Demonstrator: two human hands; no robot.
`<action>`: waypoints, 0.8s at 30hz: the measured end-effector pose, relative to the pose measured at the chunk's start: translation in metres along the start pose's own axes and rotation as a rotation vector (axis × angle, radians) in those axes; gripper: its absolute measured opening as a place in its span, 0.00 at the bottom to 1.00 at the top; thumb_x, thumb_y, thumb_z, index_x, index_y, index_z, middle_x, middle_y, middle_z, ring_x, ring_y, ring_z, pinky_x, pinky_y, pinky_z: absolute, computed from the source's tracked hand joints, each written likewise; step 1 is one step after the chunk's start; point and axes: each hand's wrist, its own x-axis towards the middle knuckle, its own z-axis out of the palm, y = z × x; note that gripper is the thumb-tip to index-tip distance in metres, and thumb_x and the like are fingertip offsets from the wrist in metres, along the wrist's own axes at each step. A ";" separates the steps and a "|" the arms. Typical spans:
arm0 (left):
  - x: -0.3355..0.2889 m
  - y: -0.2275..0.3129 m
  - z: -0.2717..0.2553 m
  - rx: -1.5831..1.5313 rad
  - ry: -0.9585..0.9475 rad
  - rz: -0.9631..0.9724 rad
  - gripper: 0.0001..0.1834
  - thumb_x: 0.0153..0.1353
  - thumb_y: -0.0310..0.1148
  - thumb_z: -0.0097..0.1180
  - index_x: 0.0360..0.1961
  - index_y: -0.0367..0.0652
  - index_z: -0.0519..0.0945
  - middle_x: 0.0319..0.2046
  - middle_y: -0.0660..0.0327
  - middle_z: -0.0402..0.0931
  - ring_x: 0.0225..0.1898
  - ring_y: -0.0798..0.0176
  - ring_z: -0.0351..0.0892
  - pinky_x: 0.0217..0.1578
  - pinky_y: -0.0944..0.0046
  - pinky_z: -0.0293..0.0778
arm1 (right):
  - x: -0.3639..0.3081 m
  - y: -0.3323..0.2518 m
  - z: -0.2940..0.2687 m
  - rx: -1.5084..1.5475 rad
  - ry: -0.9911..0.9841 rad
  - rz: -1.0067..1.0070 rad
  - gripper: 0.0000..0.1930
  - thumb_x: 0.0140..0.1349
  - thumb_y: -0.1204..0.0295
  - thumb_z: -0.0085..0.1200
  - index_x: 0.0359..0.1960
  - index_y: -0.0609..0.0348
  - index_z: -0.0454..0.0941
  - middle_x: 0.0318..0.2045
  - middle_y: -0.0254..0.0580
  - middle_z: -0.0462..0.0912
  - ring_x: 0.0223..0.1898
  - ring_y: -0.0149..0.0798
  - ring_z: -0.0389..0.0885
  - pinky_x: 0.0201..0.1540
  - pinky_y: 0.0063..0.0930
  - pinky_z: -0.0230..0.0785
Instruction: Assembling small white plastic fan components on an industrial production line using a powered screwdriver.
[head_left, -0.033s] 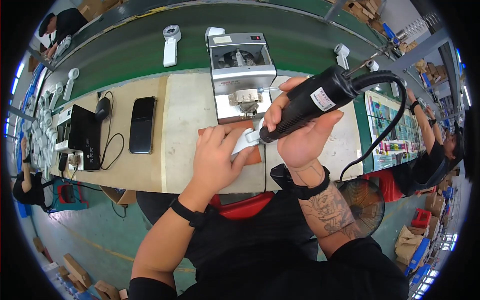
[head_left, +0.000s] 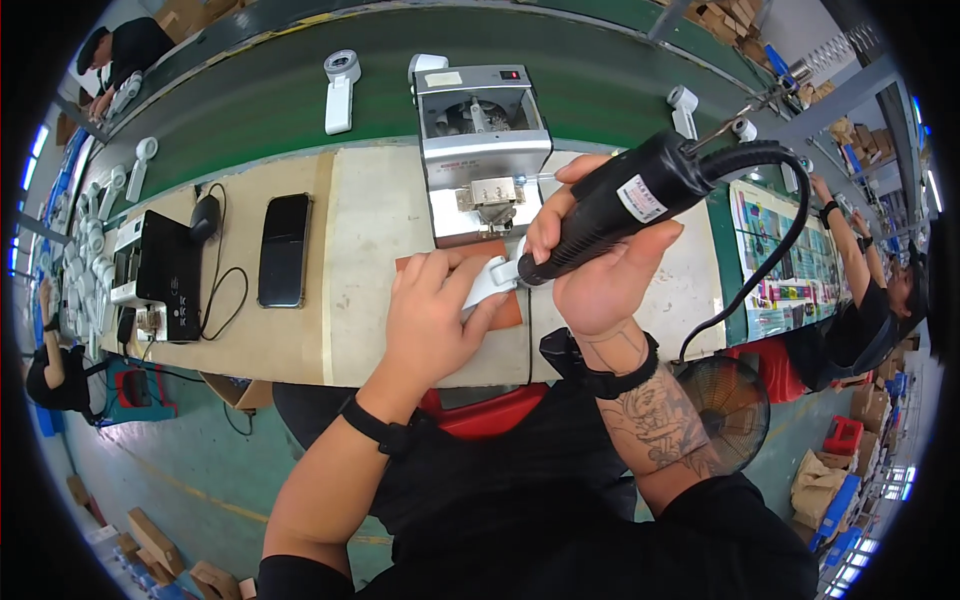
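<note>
Showing no clear shift from the prior frame: left hand (head_left: 435, 318) pinched on white part (head_left: 489, 286) over orange pad (head_left: 509, 313), right hand (head_left: 598, 292) wrapped round black power tool (head_left: 600, 215), nose seemingly against part; same step, apparently.

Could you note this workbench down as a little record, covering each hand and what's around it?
Left hand: holding a small white plastic part
Right hand: gripping a black cylindrical corded tool, its tip at that part
Underneath: flat orange-brown pad
Ahead: boxy silver metal machine
Left side: black rectangular phone
Beyond: long green belt
</note>
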 end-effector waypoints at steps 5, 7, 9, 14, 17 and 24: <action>0.001 0.000 0.000 -0.001 -0.012 -0.004 0.22 0.53 0.34 0.73 0.50 0.44 0.85 0.42 0.58 0.78 0.44 0.50 0.76 0.46 0.52 0.71 | -0.002 0.000 -0.001 -0.045 0.010 -0.002 0.54 0.61 0.17 0.25 0.52 0.63 0.69 0.23 0.40 0.75 0.24 0.33 0.73 0.31 0.28 0.68; 0.001 -0.001 0.001 -0.004 -0.014 -0.005 0.22 0.53 0.34 0.73 0.50 0.44 0.85 0.42 0.58 0.78 0.44 0.50 0.76 0.46 0.52 0.71 | -0.001 -0.004 0.000 0.042 0.024 -0.011 0.54 0.61 0.17 0.25 0.52 0.64 0.70 0.22 0.40 0.75 0.23 0.33 0.73 0.31 0.28 0.69; 0.001 -0.002 0.002 -0.009 -0.008 -0.005 0.22 0.54 0.34 0.73 0.50 0.44 0.85 0.42 0.58 0.78 0.44 0.50 0.76 0.46 0.52 0.71 | 0.000 -0.007 0.002 0.022 0.025 -0.012 0.54 0.62 0.17 0.24 0.53 0.64 0.70 0.22 0.40 0.75 0.23 0.34 0.73 0.31 0.28 0.69; 0.001 -0.002 0.001 0.005 -0.013 -0.019 0.21 0.55 0.36 0.73 0.50 0.45 0.86 0.43 0.60 0.78 0.45 0.52 0.75 0.46 0.53 0.71 | -0.001 -0.001 0.002 0.060 0.041 -0.002 0.53 0.63 0.18 0.24 0.53 0.63 0.69 0.23 0.40 0.75 0.23 0.34 0.73 0.31 0.30 0.69; 0.001 -0.002 0.002 -0.001 -0.014 -0.018 0.21 0.55 0.36 0.73 0.50 0.45 0.86 0.43 0.60 0.78 0.45 0.52 0.75 0.46 0.53 0.71 | -0.006 0.005 0.000 0.031 0.054 0.001 0.53 0.62 0.17 0.25 0.53 0.62 0.69 0.23 0.40 0.75 0.24 0.35 0.73 0.31 0.30 0.69; -0.002 -0.003 0.006 0.010 -0.005 -0.013 0.21 0.54 0.37 0.73 0.50 0.46 0.86 0.43 0.60 0.77 0.45 0.52 0.75 0.45 0.53 0.70 | -0.009 0.005 0.004 -0.087 -0.004 0.082 0.56 0.46 0.11 0.35 0.50 0.57 0.67 0.24 0.37 0.75 0.26 0.32 0.74 0.33 0.29 0.69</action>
